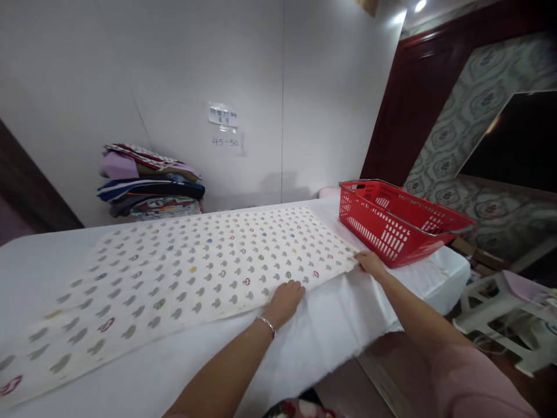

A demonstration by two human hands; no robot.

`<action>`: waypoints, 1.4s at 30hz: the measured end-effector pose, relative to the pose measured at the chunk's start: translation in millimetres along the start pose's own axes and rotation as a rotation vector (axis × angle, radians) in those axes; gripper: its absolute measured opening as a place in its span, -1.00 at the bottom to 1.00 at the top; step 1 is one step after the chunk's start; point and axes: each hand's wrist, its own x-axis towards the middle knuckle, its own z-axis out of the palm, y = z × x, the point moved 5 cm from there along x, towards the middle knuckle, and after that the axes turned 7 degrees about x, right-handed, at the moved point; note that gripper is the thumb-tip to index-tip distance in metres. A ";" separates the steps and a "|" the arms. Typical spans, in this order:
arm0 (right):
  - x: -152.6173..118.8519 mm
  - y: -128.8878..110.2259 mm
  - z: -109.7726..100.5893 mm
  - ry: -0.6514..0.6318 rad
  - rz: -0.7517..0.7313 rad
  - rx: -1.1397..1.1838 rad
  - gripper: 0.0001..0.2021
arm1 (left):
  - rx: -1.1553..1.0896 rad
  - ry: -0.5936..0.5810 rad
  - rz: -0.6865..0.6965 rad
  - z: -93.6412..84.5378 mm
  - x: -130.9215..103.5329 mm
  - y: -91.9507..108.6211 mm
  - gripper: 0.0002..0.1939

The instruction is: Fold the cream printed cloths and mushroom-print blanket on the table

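A long cream cloth printed with grey and coloured mushrooms (pixel 226 255) lies spread across the white-covered table. My left hand (pixel 286 301), with a bracelet at its wrist, rests on the near edge of the cloth, its fingers lying over the fabric. At the near right corner of the cloth, my right hand (pixel 369 263) is closed, pinching the corner between thumb and fingers. The near edge runs fairly straight between both hands, and the cloth's left end reaches the left side of the view.
A red plastic basket (pixel 378 223) stands on the table's right end, just beyond my right hand. Folded fabrics (pixel 150 184) are stacked at the back left, against the white wall (pixel 174 69). A white stool (pixel 507 313) stands right of the table (pixel 304 342).
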 end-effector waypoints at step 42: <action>-2.2 -78.3 142.6 -0.286 -0.522 -0.596 -0.43 | -0.181 -0.010 -0.393 14.7 -38.8 -79.2 -0.43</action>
